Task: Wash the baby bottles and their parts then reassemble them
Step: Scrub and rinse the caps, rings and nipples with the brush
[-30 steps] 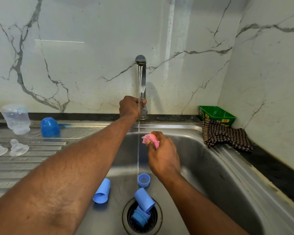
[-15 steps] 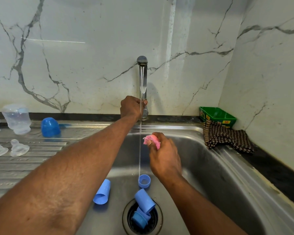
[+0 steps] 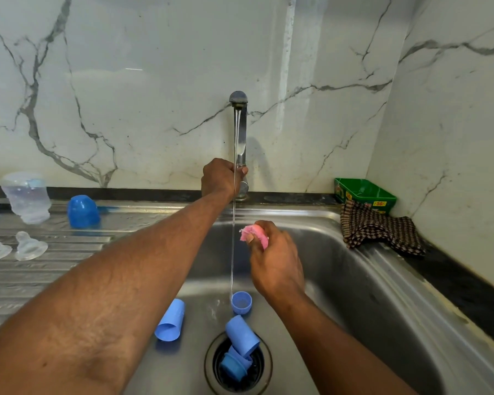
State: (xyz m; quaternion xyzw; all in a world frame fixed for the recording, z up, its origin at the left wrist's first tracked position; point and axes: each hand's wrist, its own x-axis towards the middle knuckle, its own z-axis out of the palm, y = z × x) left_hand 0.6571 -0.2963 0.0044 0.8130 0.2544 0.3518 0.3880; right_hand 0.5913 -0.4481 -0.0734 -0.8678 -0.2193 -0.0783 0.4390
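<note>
The tap [image 3: 241, 143] handle is being gripped by the left hand [image 3: 220, 178], fingers curled round it, likely to set the flow. A pink sponge [image 3: 254, 236] is being pinched in the right hand [image 3: 274, 263] just beside the stream, ready for wetting. Blue bottle parts [image 3: 241, 302] are lying below the right hand in the sink [image 3: 354, 280]; clear bottles [image 3: 27, 196] are being kept well left of the left hand.

One head-worn, wide-angle view looks forward and down from above the steel sink [image 3: 354, 252], facing the marble back wall [image 3: 154, 81] and the tap [image 3: 240, 132] near the frame's centre. Both forearms reach in from the bottom edge, close to the lens. The draining surface [image 3: 40, 275] runs off left; the side wall [image 3: 454, 124] closes the right.
</note>
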